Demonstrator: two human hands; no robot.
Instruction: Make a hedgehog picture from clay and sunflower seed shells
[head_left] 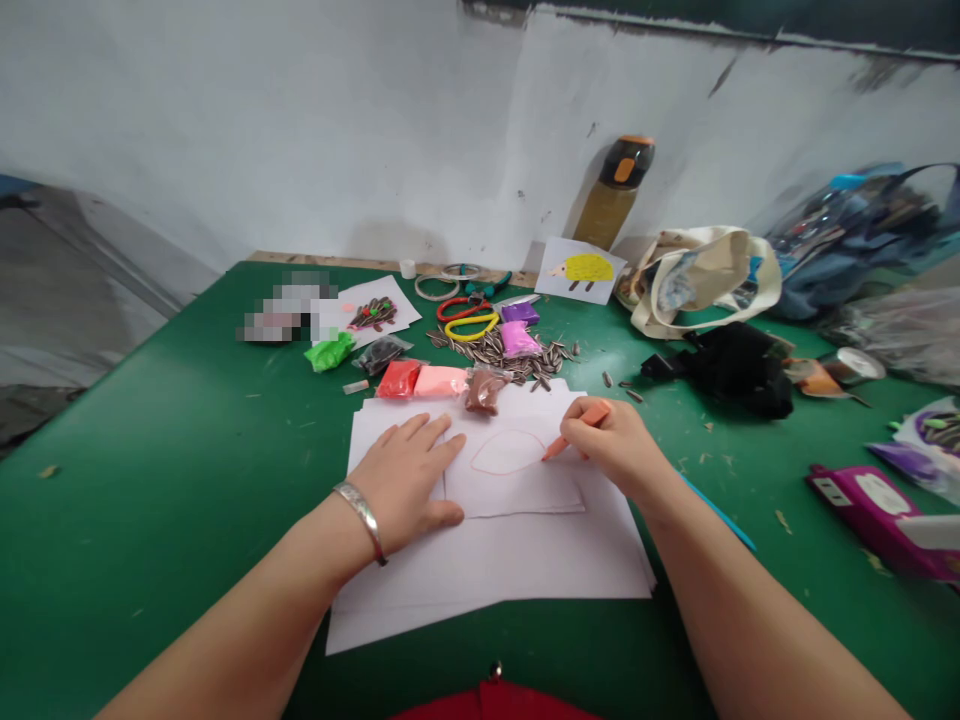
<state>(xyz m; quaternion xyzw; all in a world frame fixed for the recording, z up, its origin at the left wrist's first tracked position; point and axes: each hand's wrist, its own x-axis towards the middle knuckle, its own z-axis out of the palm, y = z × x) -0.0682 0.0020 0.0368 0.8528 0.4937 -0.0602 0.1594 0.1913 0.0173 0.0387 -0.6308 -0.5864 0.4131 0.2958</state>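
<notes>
Fingers of the right hand [611, 440] pinch an orange crayon [596, 415], its tip at the three o'clock end of a pointed outline [510, 453] on a small sheet [517, 495]; the left hand [401, 475] spreads its fingers flat at nine o'clock. Seeds [551, 362] scatter the tabletop [225, 430] at twelve.

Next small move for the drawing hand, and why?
Likely a short stroke to close the outline: the orange drawing tool in the right hand has its tip at the right end, where the curves converge; the left hand rests on the paper.
</notes>
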